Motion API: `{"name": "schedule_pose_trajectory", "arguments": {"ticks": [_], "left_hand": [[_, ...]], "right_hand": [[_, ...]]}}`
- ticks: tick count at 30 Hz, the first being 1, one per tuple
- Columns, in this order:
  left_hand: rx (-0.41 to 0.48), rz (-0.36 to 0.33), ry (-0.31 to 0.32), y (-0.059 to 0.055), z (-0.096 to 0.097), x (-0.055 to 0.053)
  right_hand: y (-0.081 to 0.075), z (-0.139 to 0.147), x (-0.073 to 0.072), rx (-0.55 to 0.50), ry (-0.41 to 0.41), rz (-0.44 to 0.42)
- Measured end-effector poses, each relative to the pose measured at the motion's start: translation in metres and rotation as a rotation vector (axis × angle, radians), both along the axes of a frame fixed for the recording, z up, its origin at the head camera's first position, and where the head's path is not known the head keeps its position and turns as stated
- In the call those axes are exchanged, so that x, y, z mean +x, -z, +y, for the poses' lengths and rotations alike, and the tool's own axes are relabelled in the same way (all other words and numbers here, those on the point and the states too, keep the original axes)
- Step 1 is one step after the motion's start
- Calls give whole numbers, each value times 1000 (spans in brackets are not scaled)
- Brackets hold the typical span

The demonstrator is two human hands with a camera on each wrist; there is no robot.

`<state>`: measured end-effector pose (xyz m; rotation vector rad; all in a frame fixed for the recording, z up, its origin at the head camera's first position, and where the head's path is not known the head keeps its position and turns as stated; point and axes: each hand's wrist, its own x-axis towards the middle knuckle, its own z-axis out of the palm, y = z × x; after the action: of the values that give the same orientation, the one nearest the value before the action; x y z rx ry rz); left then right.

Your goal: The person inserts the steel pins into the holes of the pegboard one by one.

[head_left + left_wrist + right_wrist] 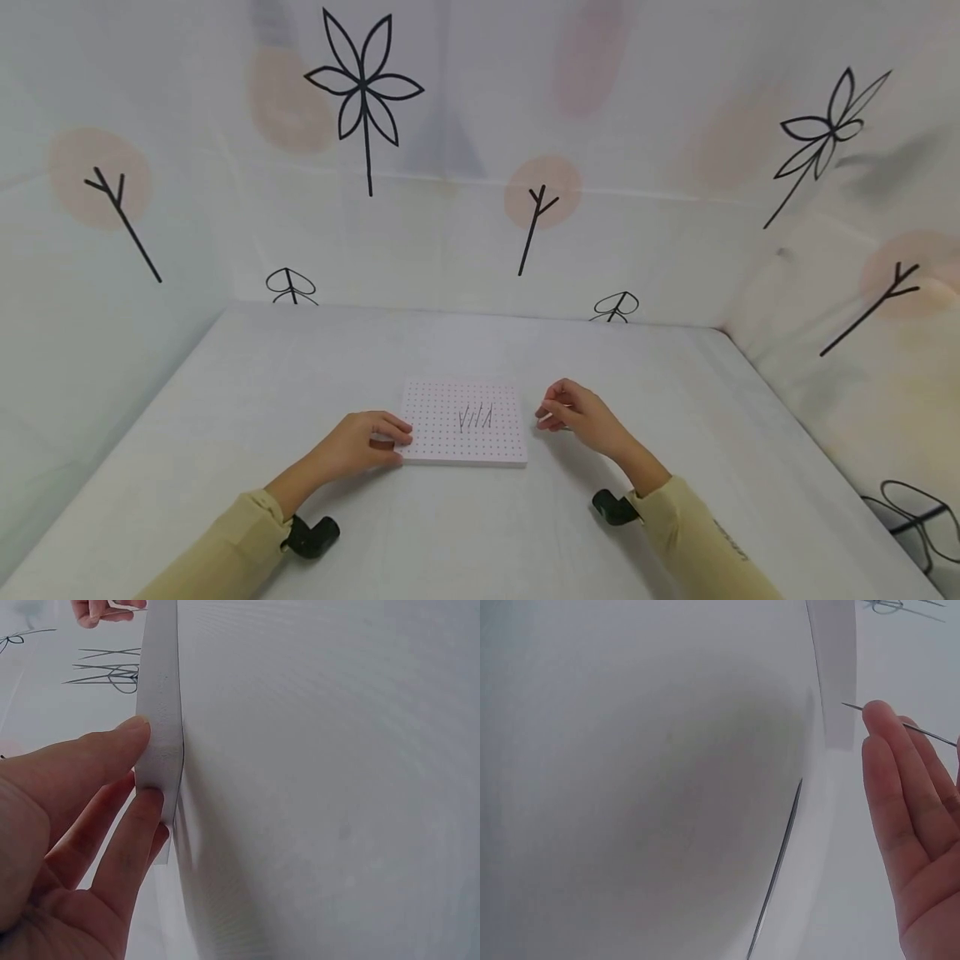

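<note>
A white board with a grid of small holes [435,417] lies flat on the table, several thin needles [476,417] standing in it at slight tilts. My left hand [367,442] holds the board's near left corner, its thumb and fingertips against the edges, as the left wrist view also shows. To the right of the board and apart from it, my right hand [581,414] pinches a thin metal needle [930,735], whose pointed tip sticks out past the fingers. Another dark needle [776,870] lies on the table below that hand.
A white cloth covers the table [450,533]. White fabric walls [442,233] with line-drawn plants rise at the back and on both sides. A dark wrist-worn device [313,537] sits at the left sleeve, and a similar device [613,507] at the right.
</note>
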<state>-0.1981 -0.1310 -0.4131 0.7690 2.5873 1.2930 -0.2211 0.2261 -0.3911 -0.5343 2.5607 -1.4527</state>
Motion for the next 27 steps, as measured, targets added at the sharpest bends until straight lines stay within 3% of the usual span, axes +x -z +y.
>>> {"name": "schedule_pose_trajectory", "arguments": {"ticks": [21, 27], "left_hand": [[-3, 10, -1, 3, -1, 0], [9, 12, 6, 1, -1, 0]], "right_hand": [[2, -31, -2, -57, -76, 55], [-20, -46, 12, -39, -84, 54]]}}
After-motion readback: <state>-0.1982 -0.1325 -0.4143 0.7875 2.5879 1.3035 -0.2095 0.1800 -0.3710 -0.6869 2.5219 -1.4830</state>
